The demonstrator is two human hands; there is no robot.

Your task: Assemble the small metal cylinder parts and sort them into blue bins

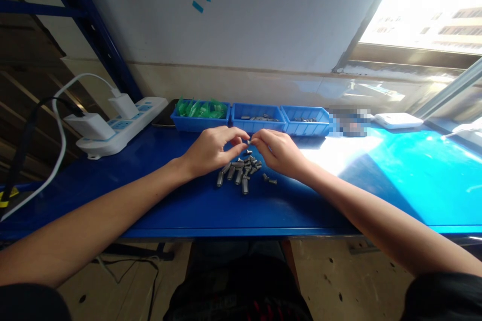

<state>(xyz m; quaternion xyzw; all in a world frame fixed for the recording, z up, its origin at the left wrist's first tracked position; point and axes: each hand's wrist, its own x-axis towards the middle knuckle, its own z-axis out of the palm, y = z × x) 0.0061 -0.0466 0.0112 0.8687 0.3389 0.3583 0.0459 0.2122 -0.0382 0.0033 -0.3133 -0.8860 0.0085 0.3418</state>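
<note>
My left hand [218, 149] and my right hand [276, 151] meet above the middle of the blue table, fingertips almost touching. Between them shows a small metal screw [248, 142], mostly covered by fingers. Thumb and forefinger of each hand are closed around it. Just below the hands lies a loose pile of metal parts: short flat-headed screws [251, 164] and several longer hexagonal standoffs [245, 185]. Two more screws [272, 181] rest apart from the pile, under my right wrist.
Behind the hands stand three blue bins: one with green packets [201, 109], a middle bin [258, 125] and a right bin [306, 128], both holding small metal parts. A white power strip [139, 119] with plugged-in chargers lies left. At the right back sits a white box [398, 120].
</note>
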